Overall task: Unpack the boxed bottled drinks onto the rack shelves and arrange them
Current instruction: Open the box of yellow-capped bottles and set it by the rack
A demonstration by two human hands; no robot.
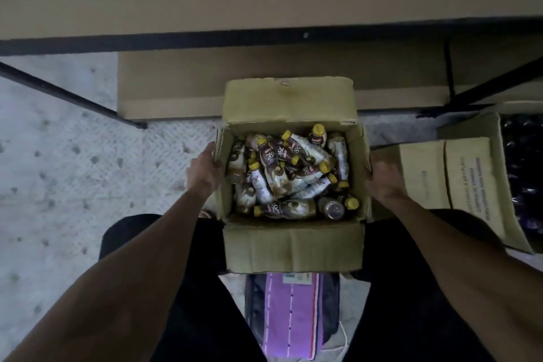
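Note:
An open cardboard box (291, 247) stands on the floor between my knees, flaps folded out. Inside lie several bottled drinks (282, 176) with yellow caps and brown-and-white labels, heaped on their sides. My left hand (204, 170) grips the box's left wall, thumb at its rim. My right hand (385, 176) holds the right wall from outside, its fingertips hidden behind the cardboard. The rack (264, 41) with its dark metal frame stands just beyond the box, its lower shelf lined with cardboard.
A second open carton (470, 173) sits at the right, dark bottles showing inside it. Black diagonal rack braces (73, 94) run at both sides. A purple pack (291, 311) lies on the pale patterned floor between my legs.

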